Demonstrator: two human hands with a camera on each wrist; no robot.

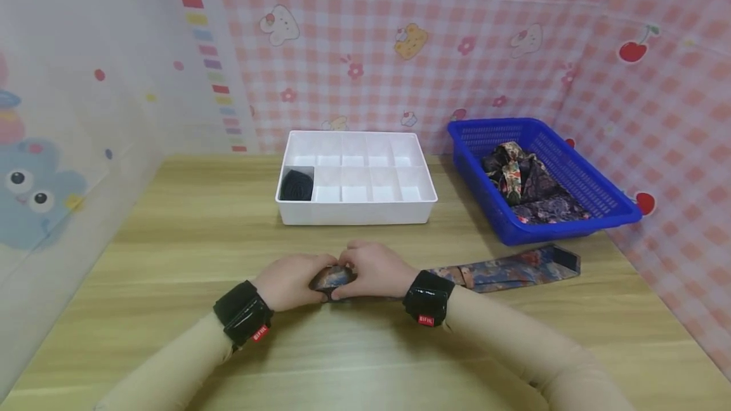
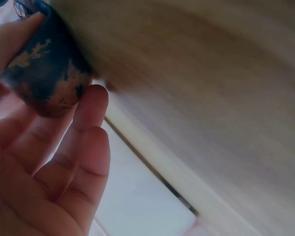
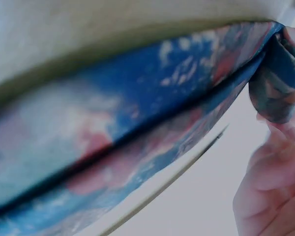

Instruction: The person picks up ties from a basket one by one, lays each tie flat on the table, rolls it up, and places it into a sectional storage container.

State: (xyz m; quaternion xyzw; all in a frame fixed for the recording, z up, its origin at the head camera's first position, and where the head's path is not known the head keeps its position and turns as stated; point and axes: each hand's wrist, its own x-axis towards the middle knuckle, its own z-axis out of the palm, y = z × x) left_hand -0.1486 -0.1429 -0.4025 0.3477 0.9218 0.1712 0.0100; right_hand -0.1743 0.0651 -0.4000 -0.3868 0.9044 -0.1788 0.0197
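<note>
A blue floral necktie [image 1: 514,271] lies along the table, its wide end stretched out to the right. Its other end is wound into a small roll [image 1: 332,278] between the two hands. My left hand [image 1: 292,279] grips the roll from the left, thumb and fingers around its side. From the right, my right hand [image 1: 378,269] pinches the same roll, the flat length running out beneath its wrist. Up close in the left wrist view, the roll [image 2: 49,73] shows dark blue with tan patches. The right wrist view shows the flat strip [image 3: 137,128] leading into it.
Behind the hands stands a white divided box [image 1: 356,213], a rolled black tie [image 1: 297,185] in its front left compartment. A blue basket [image 1: 492,205] at the back right holds crumpled floral fabric pieces [image 1: 537,186]. Patterned cloth walls [image 1: 365,49] enclose the table's back and sides.
</note>
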